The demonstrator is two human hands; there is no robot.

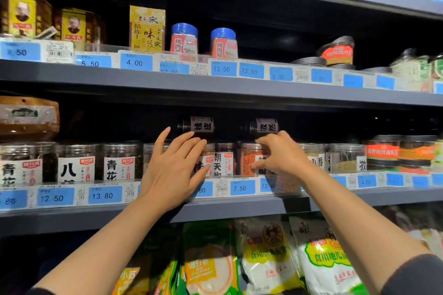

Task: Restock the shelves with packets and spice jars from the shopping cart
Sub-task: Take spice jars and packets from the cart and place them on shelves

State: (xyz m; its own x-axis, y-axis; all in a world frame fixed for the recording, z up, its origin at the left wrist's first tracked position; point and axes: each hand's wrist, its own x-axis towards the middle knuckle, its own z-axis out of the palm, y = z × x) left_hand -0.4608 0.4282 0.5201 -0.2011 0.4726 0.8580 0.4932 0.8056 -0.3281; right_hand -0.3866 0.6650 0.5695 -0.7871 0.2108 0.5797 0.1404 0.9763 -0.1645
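With left hand (172,170) flat and loose against one clear spice jar (207,160) and right grip (275,153) pinching another on the middle shelf (239,208), could easily topple the small dark jars (200,127) stacked above.

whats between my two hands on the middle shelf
In the head view, a clear jar labelled 朝天椒 stands between the left hand and the right hand.

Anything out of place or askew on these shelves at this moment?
Yes. Two dark spice jars lie on their sides on top of the upright clear jars on the middle shelf. On the shelf above, an orange-labelled tin sits tilted on flat lids. Nothing looks spilled.
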